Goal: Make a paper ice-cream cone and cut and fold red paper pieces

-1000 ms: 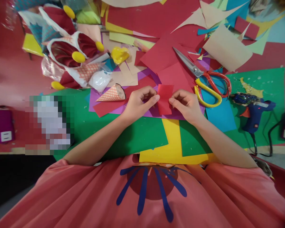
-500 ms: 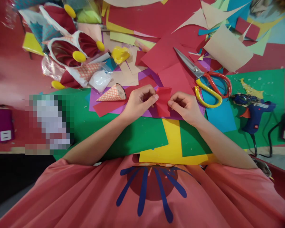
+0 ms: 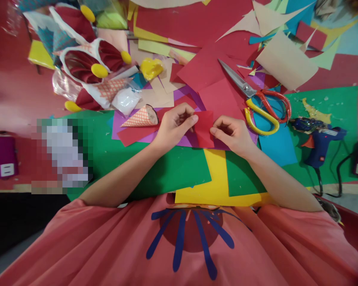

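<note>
"What has just changed on your feed?"

"The red paper slip (image 3: 204,129). Half a second ago its far edge looked wavy; now I see it lying smoother between the hands, a little further left and nearer. Both hands have barely shifted, the right thumb only slightly left. I read that as the slip being straightened, with no fold that I can make out."

"And the grip?"

"The left hand (image 3: 174,124) pinches the slip near its far left corner, thumb on top. The right hand (image 3: 234,133) has thumb and finger drawn narrow at the right edge, pinching too, I judge; its curled fingers hide the contact."

"Where is the slip, exactly?"

"Near the middle of the bench (image 3: 18,99), above the near edge of a purple sheet (image 3: 185,142). I can't tell whether it touches that sheet."

"Count the rest for me."

"One pair of scissors (image 3: 248,89), blades pointing far left, just beyond the right hand. One blue glue gun (image 3: 318,147), further right. One checked cone (image 3: 139,117) lying on its side, left of the left hand. I count four yellow ovals (image 3: 99,70) among the pleated pieces at far left. The loose paper scraps overlap too much to count."
</note>
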`<state>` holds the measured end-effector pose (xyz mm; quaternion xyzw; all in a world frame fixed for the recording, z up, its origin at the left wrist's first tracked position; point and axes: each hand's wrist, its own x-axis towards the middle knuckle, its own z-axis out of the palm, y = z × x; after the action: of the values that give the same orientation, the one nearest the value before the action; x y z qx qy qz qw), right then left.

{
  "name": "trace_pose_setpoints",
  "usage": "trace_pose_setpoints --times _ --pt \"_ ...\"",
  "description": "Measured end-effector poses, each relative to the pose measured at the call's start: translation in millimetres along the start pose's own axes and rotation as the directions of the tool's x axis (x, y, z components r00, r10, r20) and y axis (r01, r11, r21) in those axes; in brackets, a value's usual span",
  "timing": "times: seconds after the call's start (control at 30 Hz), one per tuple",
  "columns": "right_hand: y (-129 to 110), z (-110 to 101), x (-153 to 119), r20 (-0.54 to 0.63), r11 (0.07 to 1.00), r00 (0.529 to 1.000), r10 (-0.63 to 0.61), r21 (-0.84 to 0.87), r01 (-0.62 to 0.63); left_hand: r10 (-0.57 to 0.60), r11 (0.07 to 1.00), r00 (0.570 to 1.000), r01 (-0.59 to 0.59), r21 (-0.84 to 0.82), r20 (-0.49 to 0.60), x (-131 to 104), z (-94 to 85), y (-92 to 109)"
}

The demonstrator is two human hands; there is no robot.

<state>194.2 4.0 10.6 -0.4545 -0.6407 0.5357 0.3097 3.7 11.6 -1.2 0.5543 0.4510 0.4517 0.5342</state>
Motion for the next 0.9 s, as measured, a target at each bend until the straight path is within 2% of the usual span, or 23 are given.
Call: trace_pose_setpoints --times 0.13,0.4,0.53,0.7,0.9 --pt "-0.4 -0.2 -0.4 0.002 0.999 0.999 -0.037 -0.017 0.037 0.01 1.0 1.0 -0.01 0.0 -0.02 0.0 1.0 0.1" --pt "-1.1 -1.9 0.4 0.068 0.998 0.997 -0.028 -0.054 0.031 0.012 1.0 1.0 -0.012 0.011 -0.019 0.8 1.0 -0.7" --pt "0.3 -2.4 1.5 0.016 0.999 1.0 0.018 0.043 -0.018 0.004 0.998 1.0 -0.005 0.06 0.019 -0.7 1.7 1.2" --pt "1.8 -2.2 3.5 -0.095 0.984 0.993 0.065 0.174 -0.048 -0.024 0.97 0.992 -0.006 0.242 0.125 -4.2 1.0 2.4" --pt "1.5 -2.4 4.6 -0.063 0.962 0.99 0.129 0.249 -0.109 -0.033 0.977 0.989 0.002 0.214 0.142 -3.3 -0.4 1.1"
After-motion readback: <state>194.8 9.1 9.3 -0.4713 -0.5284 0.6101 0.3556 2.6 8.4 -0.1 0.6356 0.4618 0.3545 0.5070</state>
